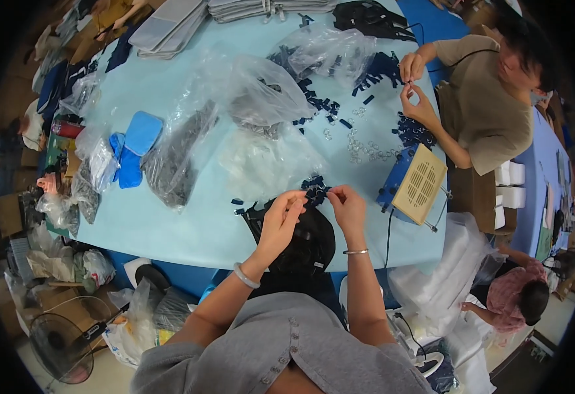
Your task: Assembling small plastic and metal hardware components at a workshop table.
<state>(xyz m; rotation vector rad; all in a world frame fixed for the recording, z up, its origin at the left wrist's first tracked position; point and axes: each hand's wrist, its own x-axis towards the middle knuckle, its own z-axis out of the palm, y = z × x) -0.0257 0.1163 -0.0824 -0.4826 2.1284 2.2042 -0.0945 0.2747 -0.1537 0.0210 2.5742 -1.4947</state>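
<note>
The left hand (282, 220) has its thumb and fingers drawn in close, and the right hand (348, 207) has thumb and forefinger bent toward each other; whether either grip is clamped on a piece I cannot tell, as the fingertips meet dark material too small to make out. Between them, at the far end of the black bag (314, 240), sits a small cluster of navy fabric tabs (315, 186). The tabs there point several ways, with no one long axis to be read. A loose navy tab (237, 201), left of the black bag's far end, lies with its long axis roughly left to right.

My judgement is that a tab could slip from a loose pinch and get lost against the dark bag, or that a brushing wrist could scatter the cluster.

Beyond the black bag, a crumpled clear plastic bag (268, 161) spreads over the pale blue bench (189, 240). Past that and to the right lie loose metal rings (366, 150) and, farther away, another co-worker (491, 98) leans in. Right of the black bag stands a blue-cased box with a cream vented panel (422, 184); far to its left, blue pouches (144, 133)
</note>
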